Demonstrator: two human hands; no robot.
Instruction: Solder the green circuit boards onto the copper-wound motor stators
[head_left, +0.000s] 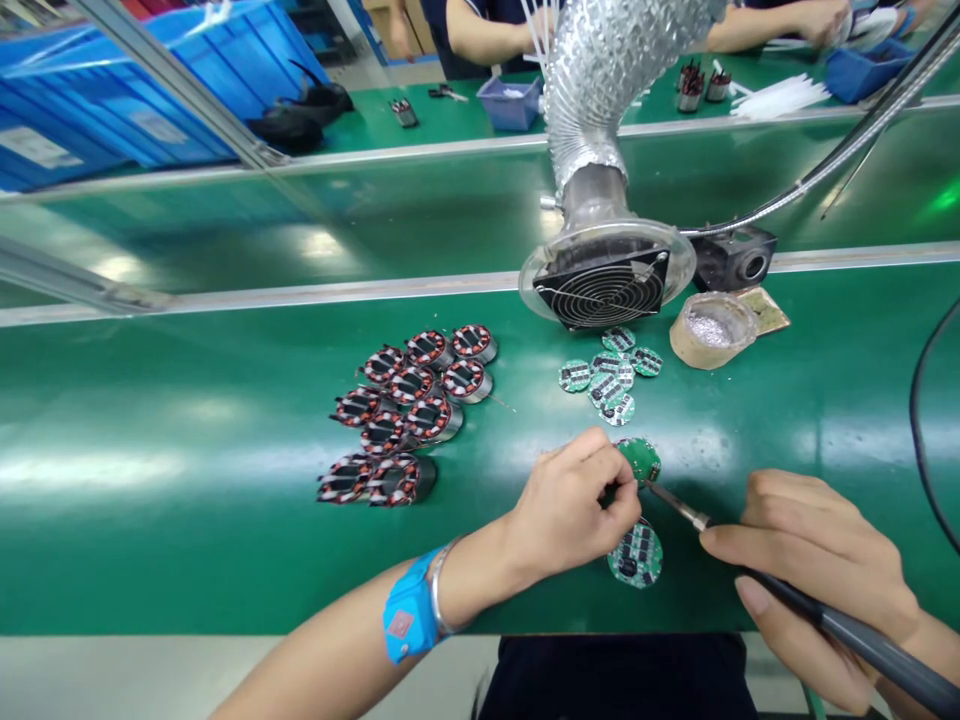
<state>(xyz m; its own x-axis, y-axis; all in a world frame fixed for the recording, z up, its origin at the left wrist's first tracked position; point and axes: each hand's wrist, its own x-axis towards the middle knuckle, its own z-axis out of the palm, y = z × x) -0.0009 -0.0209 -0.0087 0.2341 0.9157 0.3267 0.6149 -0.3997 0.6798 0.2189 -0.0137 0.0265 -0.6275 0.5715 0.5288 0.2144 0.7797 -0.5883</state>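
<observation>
My right hand is closed around a soldering iron, its tip pointing left and meeting the edge of a round green circuit board. At that same edge, my left hand is closed in a pinch; something dark shows between its fingers, too hidden to name. The left wrist wears a blue strap and a metal bangle. Just below the left fingers lies another round circuit board, chips facing up. Farther back is a loose pile of small round circuit boards.
Several wound motor stators stand grouped at left. A fume extractor on a foil duct hangs over the back, beside a tub of solder-like metal. A black cable curves at right. Across the bench are blue bins and other people's arms.
</observation>
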